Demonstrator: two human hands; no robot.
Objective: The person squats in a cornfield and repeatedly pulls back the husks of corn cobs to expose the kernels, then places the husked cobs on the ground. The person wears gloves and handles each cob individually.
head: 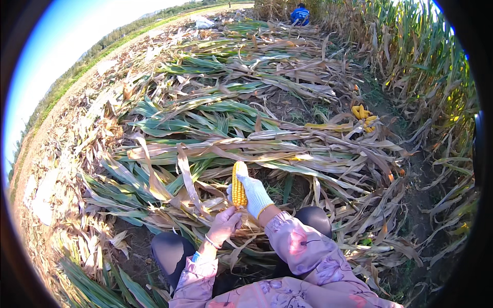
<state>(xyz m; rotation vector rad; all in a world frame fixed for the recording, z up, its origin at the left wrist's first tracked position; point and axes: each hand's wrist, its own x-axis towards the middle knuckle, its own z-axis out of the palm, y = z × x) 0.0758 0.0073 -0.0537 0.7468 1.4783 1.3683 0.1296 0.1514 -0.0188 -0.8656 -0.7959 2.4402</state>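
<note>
A yellow ear of corn (239, 186) stands nearly upright in front of my knees, its kernels bare of husk. My right hand (252, 194), in a white knit glove with a yellow cuff edge, is wrapped around the ear from the right. Bare and wearing a bracelet, my left hand (225, 223) has its thumb and fingers pinched together at the ear's lower end. Pale husk or silk shows just below that end; what exactly the left fingers grip is too small to tell. Cut corn stalks (215, 148) lie in rows beneath and beyond my hands.
Several husked ears (364, 117) lie in a small pile at the right. Standing corn (416, 57) lines the right side. Dry husks (92, 154) cover the ground at left. A person in blue (300, 16) is low down at the far end, and a white sack (202, 22) lies far off.
</note>
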